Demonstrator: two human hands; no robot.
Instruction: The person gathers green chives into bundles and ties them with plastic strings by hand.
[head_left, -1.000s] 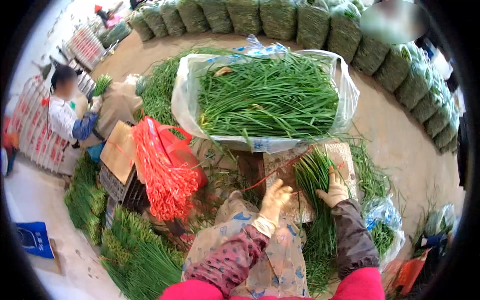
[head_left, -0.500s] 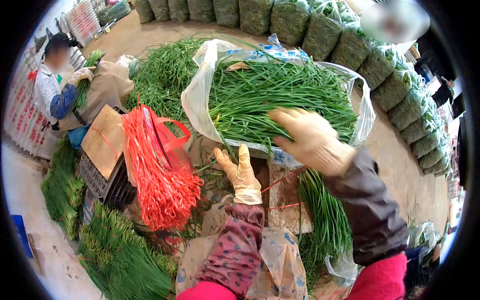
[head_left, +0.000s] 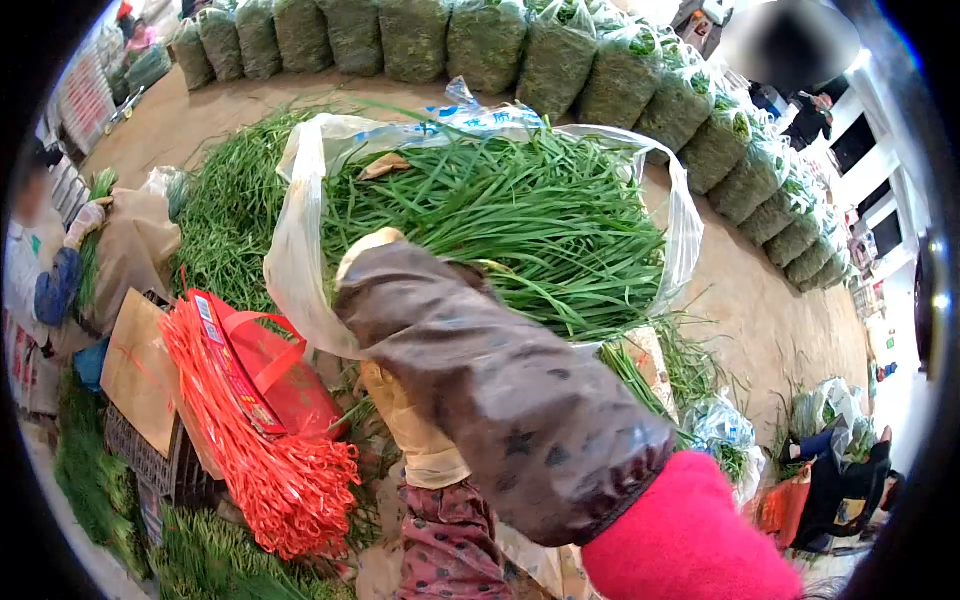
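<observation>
Greens in bag; sacks behind; cardboard left, seemingly on crate.

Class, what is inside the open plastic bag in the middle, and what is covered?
Long green leaves fill the plastic bag, with a brown scrap on top. The right sleeve covers its near left part; the leaves hide the bottom.

This looks like a vegetable packing shed or wholesale depot: a long row of stuffed plastic sacks stands on the bare brown floor across the far side. Nearer are a large open bag full of long green leaves, red ties, a dark crate and, at left, another person with a leafy bunch.
</observation>
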